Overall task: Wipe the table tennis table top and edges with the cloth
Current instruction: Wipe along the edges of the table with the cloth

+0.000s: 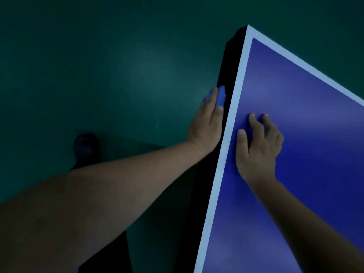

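Observation:
A blue table tennis table top [307, 119] with a white border line fills the right side, its corner at the upper middle. Its black side edge [222, 75] runs down the left of the white line. My left hand [206, 125] presses a blue cloth [220, 95] flat against that black edge with straight fingers; only the cloth's tip shows past the fingertips. My right hand [258, 150] rests on the blue top just inside the white line, fingertips down and fingers bent, holding nothing.
A dark green floor [98, 66] spreads to the left and behind the table. My dark shoe [86, 148] stands on it at lower left, a step from the table's side. The light is dim.

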A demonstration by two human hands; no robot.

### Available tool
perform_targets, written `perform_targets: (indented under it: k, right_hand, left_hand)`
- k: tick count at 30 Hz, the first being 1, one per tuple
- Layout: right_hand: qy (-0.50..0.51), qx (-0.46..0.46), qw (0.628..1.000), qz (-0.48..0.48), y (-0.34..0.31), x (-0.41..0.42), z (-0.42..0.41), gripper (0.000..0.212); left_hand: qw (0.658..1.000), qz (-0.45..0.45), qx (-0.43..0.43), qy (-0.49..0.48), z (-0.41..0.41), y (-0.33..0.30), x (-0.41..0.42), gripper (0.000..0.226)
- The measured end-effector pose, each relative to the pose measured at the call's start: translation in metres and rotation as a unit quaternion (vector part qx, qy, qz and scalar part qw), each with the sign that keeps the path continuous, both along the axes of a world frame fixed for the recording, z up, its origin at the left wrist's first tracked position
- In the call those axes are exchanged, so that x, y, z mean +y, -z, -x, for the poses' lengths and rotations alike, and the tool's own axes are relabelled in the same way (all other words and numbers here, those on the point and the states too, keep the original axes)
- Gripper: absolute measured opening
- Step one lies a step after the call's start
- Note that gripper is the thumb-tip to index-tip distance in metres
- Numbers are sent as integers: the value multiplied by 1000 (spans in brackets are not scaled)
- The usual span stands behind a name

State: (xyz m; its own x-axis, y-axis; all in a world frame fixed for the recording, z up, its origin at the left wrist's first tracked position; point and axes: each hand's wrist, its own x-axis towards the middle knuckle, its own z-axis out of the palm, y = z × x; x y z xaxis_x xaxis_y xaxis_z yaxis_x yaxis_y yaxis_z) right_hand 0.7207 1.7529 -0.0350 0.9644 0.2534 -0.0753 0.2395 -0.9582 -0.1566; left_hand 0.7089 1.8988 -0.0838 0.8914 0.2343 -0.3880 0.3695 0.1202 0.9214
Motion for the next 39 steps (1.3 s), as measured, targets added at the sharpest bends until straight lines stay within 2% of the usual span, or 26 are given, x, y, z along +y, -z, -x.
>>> perform_targets:
  k: [4,7,10,13,16,18,20,22,25,27,29,32,36,39]
  right_hand:
    - [-62,-4,998,-21,-14,2,-50,50]
    - [-78,21,997,-17,-14,18,-98,54]
    - [-32,36,999,23,1,39,-117,62]
    - [-27,23,999,23,5,43,-118,65]
    - [-25,17,999,13,5,41,-119,66]
    - [-29,13,999,13,5,42,-119,66]
    - [-32,9,999,15,6,41,-119,65]
    - [-32,6,999,14,7,39,-119,65]
    - [-27,3,1000,14,8,38,-120,65]
    - [-28,0,1000,12,9,38,-119,65]
    - [-32,-4,999,11,9,38,-120,64]
    - [-27,0,1000,13,9,38,-119,64]
    - [-26,3,1000,12,8,41,-120,65]
    - [-25,15,999,22,5,41,-120,66]
  left_hand:
    - [996,3,-78,39,91,-8,-25,52]
    - [996,24,-51,69,136,-6,-38,53]
    - [998,24,-46,48,103,-8,-33,53]
    - [996,-11,-89,-1,21,3,-11,55]
    - [997,-21,-64,-31,-68,10,22,57]
    - [997,-26,-59,-34,-99,11,32,55]
    - [994,-41,-89,-43,-91,9,29,54]
    - [990,-55,-122,-36,-47,8,13,55]
    - [989,-65,-130,-4,39,0,-20,54]
    - [990,-63,-123,-5,65,-6,-30,54]
    - [989,-64,-131,-9,51,-4,-27,53]
    - [986,-72,-150,-22,-18,4,-2,54]
    - [993,-57,-93,-47,-124,4,36,62]
    - [993,-57,-83,-63,-121,3,35,58]
